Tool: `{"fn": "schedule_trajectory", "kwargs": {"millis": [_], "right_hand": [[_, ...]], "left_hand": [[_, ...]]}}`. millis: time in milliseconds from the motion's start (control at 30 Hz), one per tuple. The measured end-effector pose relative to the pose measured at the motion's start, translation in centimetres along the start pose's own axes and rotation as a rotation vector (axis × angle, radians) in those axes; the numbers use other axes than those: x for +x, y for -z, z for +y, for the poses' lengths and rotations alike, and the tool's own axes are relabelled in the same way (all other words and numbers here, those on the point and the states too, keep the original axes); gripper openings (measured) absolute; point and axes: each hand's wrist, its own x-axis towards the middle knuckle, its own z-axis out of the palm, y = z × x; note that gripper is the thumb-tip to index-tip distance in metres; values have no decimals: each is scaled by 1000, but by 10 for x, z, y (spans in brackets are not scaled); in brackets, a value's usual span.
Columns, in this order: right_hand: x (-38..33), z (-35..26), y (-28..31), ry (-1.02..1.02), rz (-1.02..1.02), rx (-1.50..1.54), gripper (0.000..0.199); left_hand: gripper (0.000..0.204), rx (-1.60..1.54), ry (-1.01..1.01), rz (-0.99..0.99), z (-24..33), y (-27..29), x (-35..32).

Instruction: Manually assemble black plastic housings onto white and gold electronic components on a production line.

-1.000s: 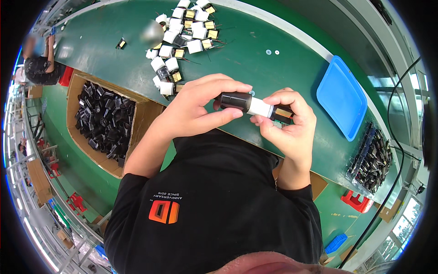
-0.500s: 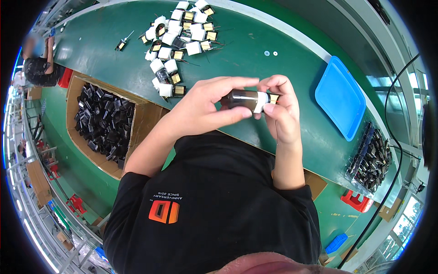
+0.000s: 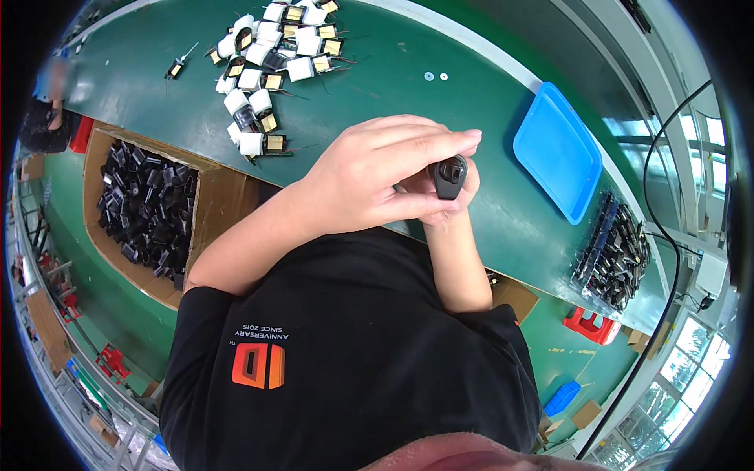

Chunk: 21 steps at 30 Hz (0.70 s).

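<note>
A dark plastic housing (image 3: 450, 179) is between my two hands above the table's front edge. It is turned end-on, showing a black end with a round recess; its far end is hidden. My left hand (image 3: 385, 169) reaches across with straight fingers over the housing and its thumb against the lower edge. From behind, my right hand (image 3: 470, 188) curls round the same piece, its fingers mostly covered. Beyond my left hand lies a pile of white-capped assemblies (image 3: 271, 47) with yellowish blocks and thin wires.
A cardboard box (image 3: 196, 224) of black parts stands at left. On the green table (image 3: 377, 86) are two small discs (image 3: 436, 77), a single wired part (image 3: 181, 63), a blue tray (image 3: 559, 153) and a heap of dark parts (image 3: 616, 259) at right. A person (image 3: 47, 122) sits far left.
The housing has turned from lying sideways to facing me end-on, so its white and yellow parts no longer show. My left hand has moved over it. The whole view has shifted slightly.
</note>
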Motion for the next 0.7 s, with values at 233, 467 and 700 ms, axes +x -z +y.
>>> {"fn": "schedule_trajectory", "kwargs": {"millis": [233, 467, 700], "right_hand": [[-7, 3, 8, 137, 66, -101, 22], [-6, -1, 6, -23, 53, 57, 21], [-1, 0, 12, -9, -81, 128, 21]], "left_hand": [[60, 41, -55, -47, 0, -4, 3], [60, 81, -37, -77, 2, -3, 4], [60, 64, -50, -68, -2, -4, 3]]}}
